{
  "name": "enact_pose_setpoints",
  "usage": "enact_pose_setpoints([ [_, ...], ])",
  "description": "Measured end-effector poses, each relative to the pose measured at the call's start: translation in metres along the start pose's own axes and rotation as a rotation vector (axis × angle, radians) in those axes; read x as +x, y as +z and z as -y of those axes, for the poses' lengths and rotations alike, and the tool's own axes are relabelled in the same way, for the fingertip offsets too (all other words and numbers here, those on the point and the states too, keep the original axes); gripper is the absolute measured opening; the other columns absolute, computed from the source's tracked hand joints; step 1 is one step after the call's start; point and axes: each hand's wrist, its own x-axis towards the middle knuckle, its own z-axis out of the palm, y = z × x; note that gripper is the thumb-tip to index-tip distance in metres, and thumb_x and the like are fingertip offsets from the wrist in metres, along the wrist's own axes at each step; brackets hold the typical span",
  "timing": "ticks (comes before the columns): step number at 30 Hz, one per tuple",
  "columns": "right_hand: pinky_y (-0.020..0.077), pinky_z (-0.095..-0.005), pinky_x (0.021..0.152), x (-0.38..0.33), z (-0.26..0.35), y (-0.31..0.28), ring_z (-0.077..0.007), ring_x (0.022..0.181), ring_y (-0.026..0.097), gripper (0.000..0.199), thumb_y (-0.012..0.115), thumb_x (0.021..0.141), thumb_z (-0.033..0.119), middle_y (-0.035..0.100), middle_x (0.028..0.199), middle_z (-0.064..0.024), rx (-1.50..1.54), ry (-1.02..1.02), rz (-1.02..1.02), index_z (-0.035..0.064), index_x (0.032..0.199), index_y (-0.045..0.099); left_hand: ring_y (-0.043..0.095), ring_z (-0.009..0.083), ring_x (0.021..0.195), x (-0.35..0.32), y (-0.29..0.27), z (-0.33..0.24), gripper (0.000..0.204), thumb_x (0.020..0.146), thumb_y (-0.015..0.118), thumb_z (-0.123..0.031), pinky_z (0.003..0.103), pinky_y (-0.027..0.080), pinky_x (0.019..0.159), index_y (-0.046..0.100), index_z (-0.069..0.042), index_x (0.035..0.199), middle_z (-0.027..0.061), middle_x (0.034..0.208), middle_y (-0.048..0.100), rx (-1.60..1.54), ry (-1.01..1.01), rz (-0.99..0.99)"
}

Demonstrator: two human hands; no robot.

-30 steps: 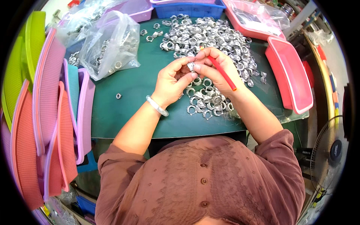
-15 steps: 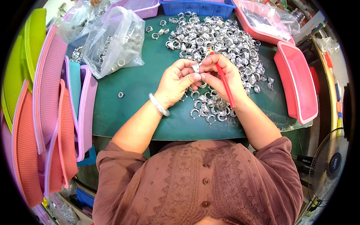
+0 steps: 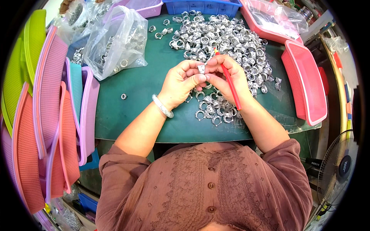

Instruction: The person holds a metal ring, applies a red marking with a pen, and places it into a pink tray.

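Observation:
My left hand [image 3: 175, 85] pinches a silver-coloured ring [image 3: 201, 69] between thumb and fingers, its broad face turned up. Close against it, my right hand [image 3: 230, 79] has thumb and fingertips at the same ring. A slim red pen-like stick [image 3: 232, 87] with a yellowish end is also held in my right hand, slanting across the palm. Beyond and beneath both hands spreads a big heap of similar rings [image 3: 216, 36], with a smaller cluster [image 3: 214, 109] on the near side. One ring [image 3: 123, 96] lies alone to the left.
The green table [image 3: 162, 131] bears a clear plastic bag [image 3: 115, 46] of rings at the back left. A blue bin [image 3: 202, 7] and pink baskets [image 3: 304, 82] line the far and right sides. Stacked coloured baskets [image 3: 52, 88] crowd the left. A fan [image 3: 341, 167] stands at lower right.
My hands, the ring and the red stick stay nearly in place; the ring's face is turned slightly. A brownish shape, perhaps someone's fingers, has appeared at the top left edge.

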Motion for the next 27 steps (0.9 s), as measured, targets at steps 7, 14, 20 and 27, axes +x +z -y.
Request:
enact_pose_setpoints([
  [7, 0.0474, -0.0233, 0.070, -0.0010, 0.0006, -0.0005, -0.0098, 0.079, 0.057, 0.025, 0.057, 0.077, -0.010, 0.060, 0.088, -0.0051, -0.042, 0.003, 0.001, 0.0031, 0.097, 0.049, 0.058, 0.0112, 0.075, 0.0002, -0.0010, 0.0017, 0.026, 0.082, 0.059, -0.004, 0.022, 0.048, 0.062, 0.051, -0.002, 0.107, 0.0065, 0.089, 0.060, 0.020, 0.018, -0.004],
  [14, 0.0468, -0.0238, 0.073, -0.0005, 0.0021, 0.0006, -0.0107, 0.083, 0.058, 0.026, 0.058, 0.077, -0.009, 0.060, 0.088, -0.0055, -0.028, -0.002, 0.010, 0.0025, 0.098, 0.049, 0.058, 0.0100, 0.074, -0.0003, -0.0005, 0.0012, 0.026, 0.081, 0.060, -0.004, 0.021, 0.048, 0.062, 0.051, -0.003, 0.106, 0.0052, 0.088, 0.061, 0.038, 0.034, -0.012],
  [20, 0.0460, -0.0236, 0.075, 0.0006, -0.0016, -0.0025, -0.0107, 0.084, 0.057, 0.024, 0.058, 0.078, -0.006, 0.060, 0.089, -0.0059, 0.105, 0.035, 0.005, 0.0018, 0.098, 0.049, 0.056, 0.0076, 0.069, -0.0010, 0.0020, -0.0006, 0.026, 0.079, 0.063, -0.005, 0.019, 0.045, 0.058, 0.050, -0.004, 0.101, 0.0028, 0.083, 0.059, 0.034, 0.035, -0.024],
  [27, 0.0457, -0.0222, 0.073, 0.0004, 0.0021, -0.0020, -0.0098, 0.081, 0.058, 0.024, 0.059, 0.078, -0.004, 0.060, 0.087, -0.0060, 0.125, 0.088, -0.018, 0.0006, 0.099, 0.049, 0.055, 0.0056, 0.067, -0.0019, 0.0026, -0.0007, 0.026, 0.077, 0.066, -0.005, 0.018, 0.044, 0.056, 0.047, -0.006, 0.094, -0.0003, 0.080, 0.057, 0.027, 0.028, -0.026],
])
